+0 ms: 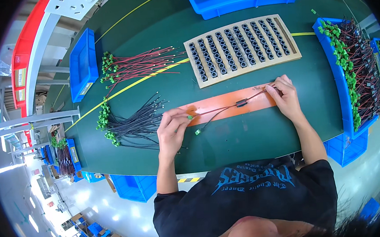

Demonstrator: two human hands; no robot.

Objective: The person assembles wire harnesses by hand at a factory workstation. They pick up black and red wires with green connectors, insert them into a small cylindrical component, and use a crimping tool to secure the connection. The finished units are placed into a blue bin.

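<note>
Black short-sleeved T-shirt, blue printed lettering, bare forearms

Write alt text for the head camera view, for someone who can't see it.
Two bare hands stretch a red-and-black wire pair across an orange mat on a green table: the left hand pinches the green-connector end, the right hand the other, with a black ring threaded midway. Behind lie a wooden tray of black rings, wire bundles and blue bins.

- A small pale rectangular label (86, 88) sits on the near wall of the blue bin at the table's left edge.
- Yellowish rectangular labels (20, 77) are fixed to the red shelf rail at far left.
- A narrow label (74, 154) marks a blue bin low on the left.
</note>
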